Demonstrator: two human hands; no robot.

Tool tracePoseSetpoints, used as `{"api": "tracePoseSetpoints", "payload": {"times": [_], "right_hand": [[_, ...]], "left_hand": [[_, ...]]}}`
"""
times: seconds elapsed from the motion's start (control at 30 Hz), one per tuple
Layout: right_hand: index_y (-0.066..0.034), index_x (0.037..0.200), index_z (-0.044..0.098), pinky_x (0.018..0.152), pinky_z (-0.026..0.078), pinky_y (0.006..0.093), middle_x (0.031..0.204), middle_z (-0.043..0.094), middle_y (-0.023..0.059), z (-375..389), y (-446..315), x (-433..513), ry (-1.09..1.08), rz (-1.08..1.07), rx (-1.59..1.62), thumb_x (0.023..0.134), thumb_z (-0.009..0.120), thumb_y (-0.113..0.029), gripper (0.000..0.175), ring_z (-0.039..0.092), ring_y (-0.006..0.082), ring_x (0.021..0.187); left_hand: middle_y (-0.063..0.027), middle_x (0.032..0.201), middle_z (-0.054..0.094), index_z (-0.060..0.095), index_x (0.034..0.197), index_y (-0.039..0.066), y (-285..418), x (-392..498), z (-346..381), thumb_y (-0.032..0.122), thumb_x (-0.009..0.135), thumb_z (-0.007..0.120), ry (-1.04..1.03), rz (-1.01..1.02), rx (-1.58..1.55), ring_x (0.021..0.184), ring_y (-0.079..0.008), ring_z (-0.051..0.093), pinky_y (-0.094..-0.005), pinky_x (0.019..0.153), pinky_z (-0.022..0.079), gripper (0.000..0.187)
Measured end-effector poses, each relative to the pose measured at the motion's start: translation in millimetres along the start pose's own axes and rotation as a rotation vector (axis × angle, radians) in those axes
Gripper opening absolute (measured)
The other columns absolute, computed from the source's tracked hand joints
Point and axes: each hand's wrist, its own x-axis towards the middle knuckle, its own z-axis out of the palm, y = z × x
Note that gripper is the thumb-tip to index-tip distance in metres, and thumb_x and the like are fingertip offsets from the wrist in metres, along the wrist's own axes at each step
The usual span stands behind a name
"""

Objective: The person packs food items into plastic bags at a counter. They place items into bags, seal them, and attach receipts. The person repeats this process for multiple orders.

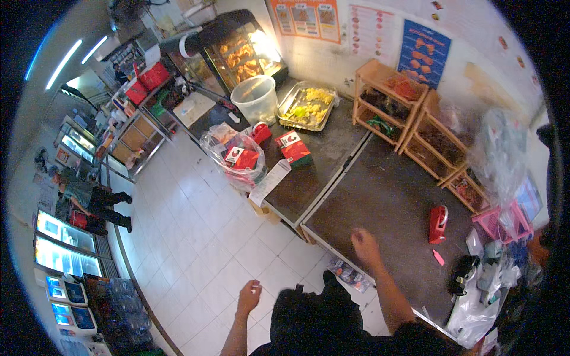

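My left hand is raised above the tiled floor with curled fingers; a small pale thing shows at the fingers, too small to name. My right hand, loosely curled, is over the near edge of the dark tabletop; nothing can be made out in it. To its right stand a red tape dispenser and a pink marker-like item. On the far table lie a red printed box, a paper slip and a clear plastic bag holding red boxes.
A foil tray of yellow food, a clear plastic bucket and a heated display case stand farther back. Wooden racks line the wall. A pink basket and plastic bags are at right. Another person is at far left.
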Motion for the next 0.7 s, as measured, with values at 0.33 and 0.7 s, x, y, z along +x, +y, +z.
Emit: {"api": "tracePoseSetpoints", "payload": {"times": [0.33,0.7], "right_hand": [[-0.0059,0.147,0.032,0.106,0.04,0.0514,0.148,0.037,0.0215,186,-176,359,-0.028,-0.037,-0.449,0.072,0.079,-0.042,0.096,0.043,0.0416,0.132],[-0.0282,0.148,0.029,0.098,0.038,0.0631,0.133,0.046,0.0209,229,-197,452,-0.051,0.465,-0.553,0.056,0.082,-0.047,0.108,0.046,0.0441,0.125]], "left_hand": [[-0.0189,0.113,0.059,0.057,0.117,0.0,-63,242,-137,0.012,0.086,0.066,0.19,0.079,0.164,0.103,-0.0326,0.058,-0.0415,0.092,0.046,0.035],[-0.0238,0.139,0.044,0.042,0.136,-0.001,99,522,-255,0.024,0.085,0.07,0.448,0.572,0.231,0.132,-0.0412,0.04,-0.0517,0.111,0.03,0.064]]}}
